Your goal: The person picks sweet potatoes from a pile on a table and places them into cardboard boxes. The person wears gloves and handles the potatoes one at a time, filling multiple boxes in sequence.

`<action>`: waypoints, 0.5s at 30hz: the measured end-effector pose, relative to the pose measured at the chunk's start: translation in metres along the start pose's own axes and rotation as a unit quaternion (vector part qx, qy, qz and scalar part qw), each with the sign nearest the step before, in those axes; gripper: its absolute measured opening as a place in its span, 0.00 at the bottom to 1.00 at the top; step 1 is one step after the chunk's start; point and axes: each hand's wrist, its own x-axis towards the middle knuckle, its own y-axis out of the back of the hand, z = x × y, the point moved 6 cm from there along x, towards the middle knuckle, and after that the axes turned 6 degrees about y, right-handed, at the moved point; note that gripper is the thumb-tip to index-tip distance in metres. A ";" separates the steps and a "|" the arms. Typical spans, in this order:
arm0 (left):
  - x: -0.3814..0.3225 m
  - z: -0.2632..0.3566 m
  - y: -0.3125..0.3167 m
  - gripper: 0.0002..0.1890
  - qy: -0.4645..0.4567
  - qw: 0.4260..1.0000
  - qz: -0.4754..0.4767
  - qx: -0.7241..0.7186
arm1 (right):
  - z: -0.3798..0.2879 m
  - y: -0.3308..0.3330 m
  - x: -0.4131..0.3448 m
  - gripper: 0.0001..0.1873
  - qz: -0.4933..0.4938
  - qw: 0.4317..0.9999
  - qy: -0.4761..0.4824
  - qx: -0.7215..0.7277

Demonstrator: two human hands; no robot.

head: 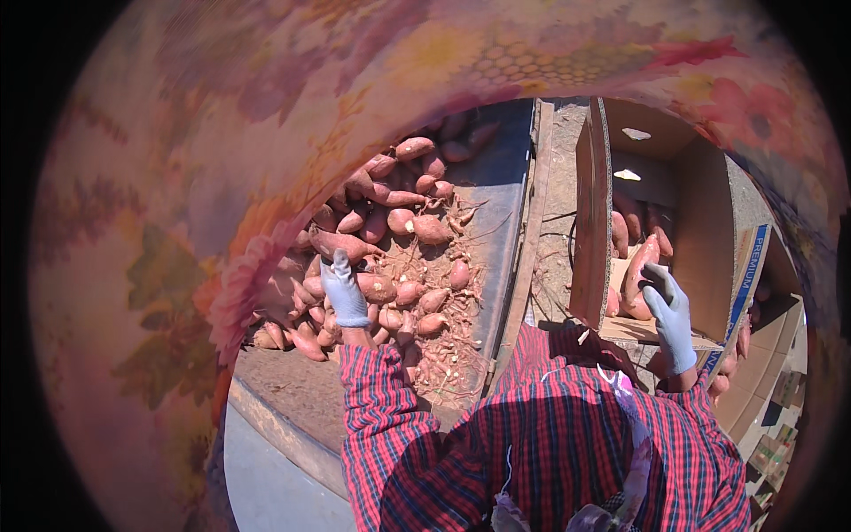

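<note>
My left hand (346, 299), in a pale grey knit glove, is over a heap of reddish sweet potatoes. Its fingertips are at the lower side of a large sweet potato (342, 245); whether they grip it is hard to see. My right hand (671, 326), gloved alike, reaches over the near edge of a cardboard box (701, 246), thumb and fingers apart. Just left of those fingers, inside the box, lies a long sweet potato (643, 266). Several more sweet potatoes (618, 233) lie deeper in the box, partly in shadow.
The heap lies on a metal truck bed (488, 199) among broken roots and dirt (445, 366). A rusty metal rail (528, 266) separates it from the box. Another open carton (758, 379) with sweet potatoes stands at the right. Flowered cloth (166, 233) covers much of the view's rim.
</note>
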 end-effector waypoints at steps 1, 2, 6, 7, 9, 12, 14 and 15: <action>-0.011 0.026 -0.010 0.28 -0.051 0.998 0.021 0.027 | 0.003 0.000 -0.001 0.22 -0.004 1.000 0.004 0.010; -0.006 0.035 -0.047 0.28 -0.071 0.997 -0.015 -0.028 | 0.004 0.005 -0.006 0.22 0.015 1.000 0.003 0.002; -0.056 0.104 -0.140 0.27 -0.024 0.975 -0.087 -0.202 | -0.022 -0.003 -0.007 0.22 -0.018 0.999 -0.003 0.041; -0.060 0.098 -0.179 0.26 0.011 0.951 -0.112 -0.287 | -0.024 -0.001 -0.009 0.21 -0.012 0.999 0.009 0.039; -0.091 0.097 -0.243 0.23 0.095 0.902 -0.223 -0.358 | -0.034 -0.003 -0.013 0.19 -0.079 0.994 0.042 -0.060; -0.149 0.112 -0.321 0.20 0.164 0.770 -0.374 -0.490 | -0.067 -0.022 -0.025 0.17 -0.188 0.967 0.035 -0.170; -0.148 0.100 -0.314 0.26 0.055 0.881 -0.326 -0.339 | -0.070 -0.028 -0.033 0.17 -0.209 0.959 0.085 -0.172; -0.148 0.098 -0.305 0.30 0.098 0.893 -0.314 -0.309 | -0.070 -0.029 -0.033 0.18 -0.215 0.955 0.091 -0.184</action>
